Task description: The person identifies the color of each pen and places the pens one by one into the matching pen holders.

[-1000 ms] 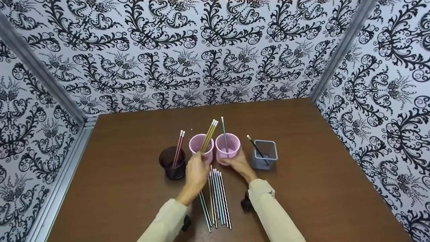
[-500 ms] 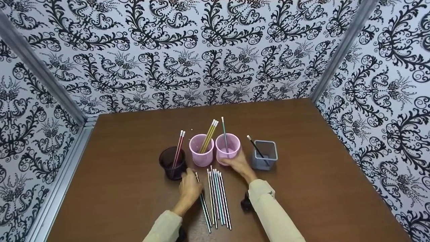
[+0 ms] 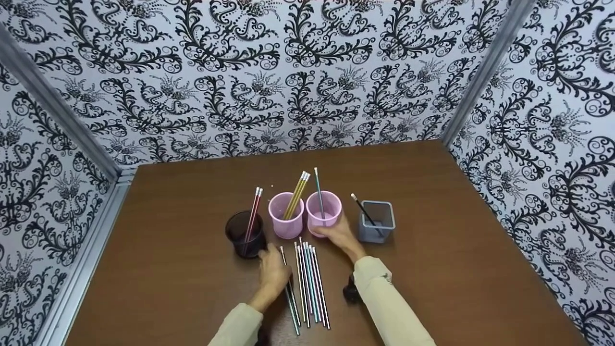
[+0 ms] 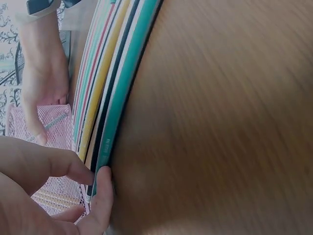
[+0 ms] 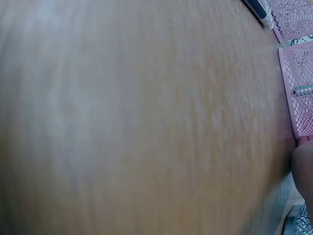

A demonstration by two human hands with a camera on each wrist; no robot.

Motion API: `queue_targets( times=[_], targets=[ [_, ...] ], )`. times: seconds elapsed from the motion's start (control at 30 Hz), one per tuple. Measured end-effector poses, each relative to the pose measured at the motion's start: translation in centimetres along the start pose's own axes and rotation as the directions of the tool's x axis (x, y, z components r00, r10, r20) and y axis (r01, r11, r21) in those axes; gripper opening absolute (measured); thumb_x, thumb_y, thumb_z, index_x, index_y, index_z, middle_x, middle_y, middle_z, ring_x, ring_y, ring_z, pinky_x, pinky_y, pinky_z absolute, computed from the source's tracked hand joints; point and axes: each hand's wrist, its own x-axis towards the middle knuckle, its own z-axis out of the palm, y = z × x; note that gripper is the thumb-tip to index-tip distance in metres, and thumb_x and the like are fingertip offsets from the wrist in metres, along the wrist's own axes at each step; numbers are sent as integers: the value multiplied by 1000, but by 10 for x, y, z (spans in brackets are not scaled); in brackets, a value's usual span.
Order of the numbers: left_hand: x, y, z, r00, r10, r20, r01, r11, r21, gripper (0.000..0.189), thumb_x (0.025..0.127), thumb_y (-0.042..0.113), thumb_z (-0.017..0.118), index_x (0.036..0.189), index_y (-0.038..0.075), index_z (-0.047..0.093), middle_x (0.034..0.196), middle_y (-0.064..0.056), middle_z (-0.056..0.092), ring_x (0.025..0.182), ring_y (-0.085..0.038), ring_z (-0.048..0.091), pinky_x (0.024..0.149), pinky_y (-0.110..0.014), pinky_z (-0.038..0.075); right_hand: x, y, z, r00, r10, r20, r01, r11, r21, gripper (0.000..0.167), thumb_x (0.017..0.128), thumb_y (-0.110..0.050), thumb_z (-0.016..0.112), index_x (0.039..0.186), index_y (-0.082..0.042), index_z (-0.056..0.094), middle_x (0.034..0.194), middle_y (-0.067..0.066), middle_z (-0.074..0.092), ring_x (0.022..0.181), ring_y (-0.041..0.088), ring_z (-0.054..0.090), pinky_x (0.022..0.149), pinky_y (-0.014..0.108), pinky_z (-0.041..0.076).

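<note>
My left hand (image 3: 274, 273) is low over the table, its thumb and finger pinching the end of a green pencil (image 4: 122, 81). A black pencil (image 4: 111, 81) lies right beside it. To the right is a row of several striped-looking pencils (image 3: 312, 286). My right hand (image 3: 342, 238) grips the right pink mesh cup (image 3: 311, 223), thumb across its front; a teal pencil (image 3: 318, 188) leans inside. The left pink mesh cup (image 3: 287, 230) holds several yellow pencils (image 3: 298, 194).
A black mesh cup (image 3: 246, 250) with red pencils (image 3: 252, 211) stands at the left, close to my left fingertips. Right of my right hand is a square grey mesh holder (image 3: 372, 235) with a black pencil (image 3: 363, 210). Patterned walls (image 3: 269, 86) border the brown table (image 3: 182, 221).
My left hand has let go of the yellow pencils in the left pink cup and come down to the pencils on the table. My right hand stays on its cup.
</note>
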Motion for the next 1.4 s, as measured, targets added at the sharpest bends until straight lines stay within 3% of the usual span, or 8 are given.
queue_targets(
  times=[0.23, 0.5, 0.67, 0.9, 1.0, 1.17, 1.4],
  targets=[
    [-2, 1, -5, 999, -7, 37, 7, 1000, -13, 54, 63, -8, 71, 113, -3, 52, 101, -30, 58, 88, -50, 65, 76, -57, 55, 3, 9, -2, 1000, 0, 0, 0, 1000, 22, 95, 64, 13, 80, 147, 1, 35, 141, 28, 50, 132, 44, 46, 120, 54, 28],
    [-8, 16, -11, 995, 74, 67, -71, 996, -44, 54, 66, -1, 77, 117, -2, 59, 103, -27, 63, 93, -47, 65, 83, -56, 55, -6, -19, 1, 1000, 11, -1, -11, 1000, 3, 91, 65, 14, 77, 145, 8, 34, 138, 33, 49, 130, 47, 46, 118, 56, 30],
    [-7, 26, -15, 986, 111, 121, -106, 993, -50, 53, 62, 2, 78, 114, -2, 66, 100, -21, 70, 96, -39, 66, 85, -51, 54, -9, -28, 3, 999, 45, -11, -45, 998, -45, 91, 66, 11, 79, 145, 6, 35, 137, 31, 50, 129, 45, 48, 118, 55, 31],
    [7, 39, -24, 958, 190, 216, -155, 973, -169, 48, 65, 1, 75, 113, -1, 69, 98, -18, 73, 90, -26, 68, 79, -39, 55, -8, -29, 4, 998, 58, -28, -59, 997, -53, 91, 65, 13, 78, 146, 3, 36, 139, 28, 51, 130, 43, 48, 118, 53, 33],
    [15, 46, -31, 944, 239, 226, -191, 958, -215, 47, 66, -1, 74, 113, -1, 67, 90, -16, 72, 79, -19, 63, 73, -34, 52, -8, -27, 4, 999, 51, -9, -51, 998, -48, 92, 65, 12, 79, 146, 4, 35, 140, 29, 49, 132, 43, 47, 119, 53, 31],
    [31, 68, -51, 923, 328, 204, -276, 929, -244, 48, 68, -4, 71, 116, -2, 64, 82, -10, 69, 69, -13, 53, 67, -29, 47, -10, -22, 4, 998, 69, 6, -68, 996, -49, 93, 66, 9, 80, 147, 5, 34, 143, 29, 48, 134, 43, 45, 121, 53, 28],
    [51, 107, -72, 897, 425, 122, -387, 888, -249, 48, 72, -6, 68, 119, 0, 61, 90, -20, 69, 76, -23, 60, 71, -35, 51, -7, -22, 3, 999, 34, 12, -34, 999, 0, 92, 66, 12, 78, 146, 7, 33, 141, 31, 47, 133, 46, 44, 120, 54, 29]
  ],
)
